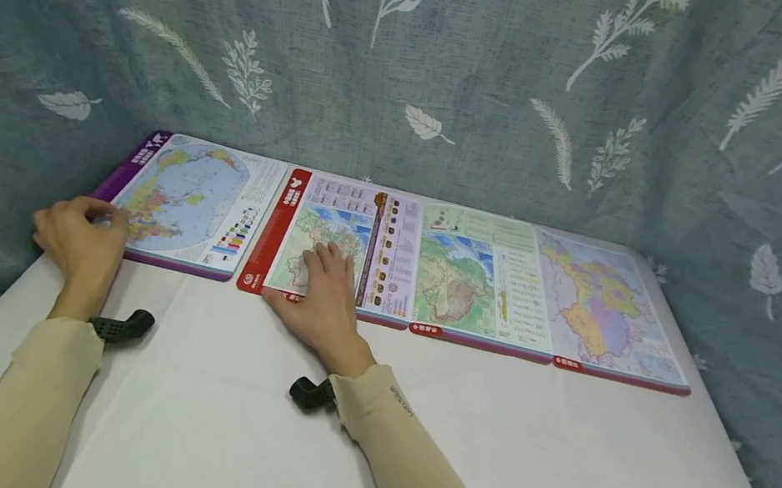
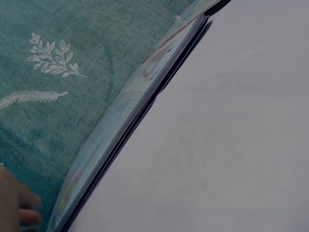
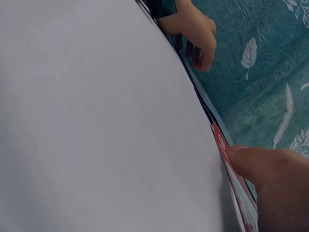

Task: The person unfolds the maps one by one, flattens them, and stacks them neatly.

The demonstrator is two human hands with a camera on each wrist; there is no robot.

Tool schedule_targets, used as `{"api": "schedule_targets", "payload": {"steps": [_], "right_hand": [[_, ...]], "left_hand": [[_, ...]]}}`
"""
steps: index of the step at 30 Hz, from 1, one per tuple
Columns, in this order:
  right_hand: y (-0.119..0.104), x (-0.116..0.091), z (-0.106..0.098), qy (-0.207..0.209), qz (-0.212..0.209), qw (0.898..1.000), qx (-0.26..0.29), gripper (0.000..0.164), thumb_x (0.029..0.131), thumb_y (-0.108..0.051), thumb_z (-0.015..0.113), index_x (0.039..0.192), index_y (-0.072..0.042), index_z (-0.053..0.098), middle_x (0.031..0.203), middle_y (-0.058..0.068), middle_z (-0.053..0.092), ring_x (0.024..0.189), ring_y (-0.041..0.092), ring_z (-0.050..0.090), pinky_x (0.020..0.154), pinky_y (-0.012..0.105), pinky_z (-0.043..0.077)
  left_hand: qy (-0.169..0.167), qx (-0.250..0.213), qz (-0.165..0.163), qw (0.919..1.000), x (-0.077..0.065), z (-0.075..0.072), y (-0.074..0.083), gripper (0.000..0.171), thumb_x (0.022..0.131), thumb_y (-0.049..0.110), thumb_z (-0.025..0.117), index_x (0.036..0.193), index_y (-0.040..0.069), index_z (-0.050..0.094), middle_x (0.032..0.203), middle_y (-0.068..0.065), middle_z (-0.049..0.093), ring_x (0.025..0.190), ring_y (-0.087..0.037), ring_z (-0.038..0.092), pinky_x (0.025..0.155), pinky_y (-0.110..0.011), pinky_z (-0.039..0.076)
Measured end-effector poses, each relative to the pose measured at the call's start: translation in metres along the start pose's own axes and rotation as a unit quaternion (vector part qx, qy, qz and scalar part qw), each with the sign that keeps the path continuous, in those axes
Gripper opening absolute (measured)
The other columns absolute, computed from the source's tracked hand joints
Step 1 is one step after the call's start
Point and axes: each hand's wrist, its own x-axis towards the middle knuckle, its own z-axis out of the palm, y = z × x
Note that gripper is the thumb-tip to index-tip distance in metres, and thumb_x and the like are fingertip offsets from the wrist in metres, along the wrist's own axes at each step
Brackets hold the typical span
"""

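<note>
Four glossy map sheets with rounded corners lie in a row along the back of the table. My left hand [image 1: 84, 236], fingers loosely bent, is at the near left corner of the purple-edged world map [image 1: 197, 194]; whether its fingertips touch the sheet is hard to see. In the left wrist view only part of that hand [image 2: 14, 203] shows. My right hand [image 1: 326, 297] rests with extended fingers on the red-edged map [image 1: 392, 236], its thumb [image 3: 246, 159] on the red strip at the near edge.
To the right lie a green relief map [image 1: 460, 288] and a multicoloured map [image 1: 604, 310], edge to edge. A teal leaf-patterned curtain [image 1: 455, 119] hangs right behind the row. The white tablecloth [image 1: 327, 471] stretches in front.
</note>
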Motion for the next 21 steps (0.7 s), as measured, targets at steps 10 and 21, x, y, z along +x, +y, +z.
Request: {"api": "schedule_targets", "payload": {"steps": [10,21], "right_hand": [[-0.015,0.005,0.004,-0.021,-0.026,0.999,0.029,0.075,0.093,-0.057,0.072,0.147,-0.007,0.058,0.161,0.013,0.047,0.16,0.03,0.028,0.131,0.05,0.017],[-0.034,0.01,0.014,-0.036,-0.051,0.997,0.039,0.071,0.096,-0.057,0.069,0.146,-0.008,0.058,0.162,0.013,0.047,0.158,0.031,0.031,0.13,0.048,0.021]], "left_hand": [[-0.008,0.039,-0.046,0.9981,0.012,-0.008,-0.003,0.043,0.098,0.017,0.06,0.132,-0.008,0.066,0.142,-0.033,0.052,0.142,-0.045,0.034,0.117,-0.061,0.021],[-0.049,0.073,-0.095,0.9915,0.01,-0.012,-0.007,0.062,0.097,0.02,0.056,0.149,-0.011,0.043,0.15,-0.037,0.045,0.144,-0.051,0.033,0.119,-0.062,0.021]]}}
